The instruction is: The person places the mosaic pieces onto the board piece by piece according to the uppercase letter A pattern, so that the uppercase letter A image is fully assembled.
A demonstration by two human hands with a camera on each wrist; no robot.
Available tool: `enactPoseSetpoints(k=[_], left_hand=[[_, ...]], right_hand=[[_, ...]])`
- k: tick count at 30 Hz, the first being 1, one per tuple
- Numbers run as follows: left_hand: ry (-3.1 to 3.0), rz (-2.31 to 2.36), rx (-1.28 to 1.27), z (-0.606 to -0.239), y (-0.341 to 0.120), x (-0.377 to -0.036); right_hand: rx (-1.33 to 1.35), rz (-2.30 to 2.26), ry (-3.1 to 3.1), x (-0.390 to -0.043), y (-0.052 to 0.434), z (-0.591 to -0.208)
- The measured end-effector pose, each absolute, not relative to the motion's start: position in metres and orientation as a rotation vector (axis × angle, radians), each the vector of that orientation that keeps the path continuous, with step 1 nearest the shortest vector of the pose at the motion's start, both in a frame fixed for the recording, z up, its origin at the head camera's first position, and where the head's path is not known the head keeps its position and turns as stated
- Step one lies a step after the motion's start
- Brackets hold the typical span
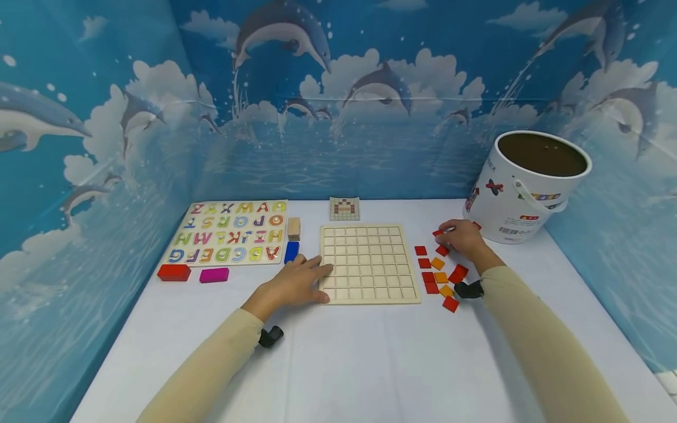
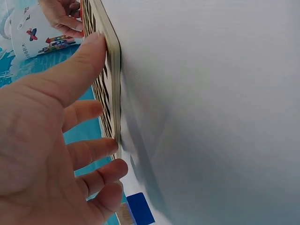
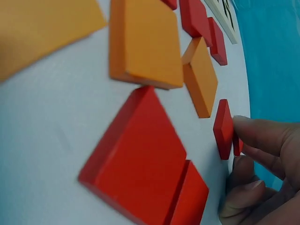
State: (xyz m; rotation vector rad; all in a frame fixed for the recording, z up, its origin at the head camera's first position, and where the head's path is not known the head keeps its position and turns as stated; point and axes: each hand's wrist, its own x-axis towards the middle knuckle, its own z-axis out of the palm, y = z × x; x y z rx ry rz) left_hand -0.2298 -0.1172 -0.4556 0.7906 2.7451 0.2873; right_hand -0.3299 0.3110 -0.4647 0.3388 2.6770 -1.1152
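Observation:
A pale wooden grid board [image 1: 365,258] lies in the middle of the white table. My left hand [image 1: 297,282] rests at its left edge, fingers spread, with the thumb [image 2: 91,54] on the corner in the left wrist view. To the board's right, my right hand [image 1: 465,238] pinches a small red square tile [image 3: 237,144] between thumb and fingertips. Another red tile [image 3: 224,129] lies right beside those fingertips. Several more red tiles [image 1: 451,304] and orange tiles [image 1: 437,263] are scattered between the board and my right forearm, some touching each other.
A white bucket [image 1: 502,202] stands behind my right hand. At the left are an alphabet board [image 1: 182,239], a red block [image 1: 174,272], a magenta block [image 1: 214,275], a blue block [image 1: 291,252] and a wooden block [image 1: 294,229]. A small pattern card [image 1: 344,209] lies behind the grid board.

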Motion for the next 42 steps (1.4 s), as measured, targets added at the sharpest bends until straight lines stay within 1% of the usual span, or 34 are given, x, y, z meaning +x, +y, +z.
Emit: enactPoseSetpoints(k=[7, 10, 17, 21, 26, 33, 38, 42], left_hand=[[2.730, 0.254, 0.789, -0.452, -0.119, -0.232], [2.723, 0.256, 0.790, -0.453, -0.119, -0.233], [2.752, 0.207, 0.793, -0.457, -0.115, -0.235], [2.756, 0.169, 0.795, -0.455, -0.115, -0.235], [2.739, 0.159, 0.792, -0.454, -0.116, -0.233], [2.723, 0.190, 0.765, -0.454, -0.115, -0.231], [2.728, 0.186, 0.754, -0.455, -0.112, -0.231], [2.727, 0.180, 0.757, -0.455, -0.109, -0.232]], right_hand=[[0.313, -1.047, 2.737, -0.336, 0.307, -0.464], [0.325, -1.086, 2.728, -0.337, 0.308, -0.465], [0.369, -1.430, 2.593, -0.343, 0.320, -0.464], [0.393, -1.620, 2.496, -0.344, 0.315, -0.459], [0.397, -1.781, 2.376, -0.347, 0.291, -0.451], [0.221, -1.872, 2.224, -0.357, 0.242, -0.444], [0.059, -1.803, 2.195, -0.359, 0.202, -0.444], [-0.063, -1.648, 2.264, -0.361, 0.179, -0.449]])
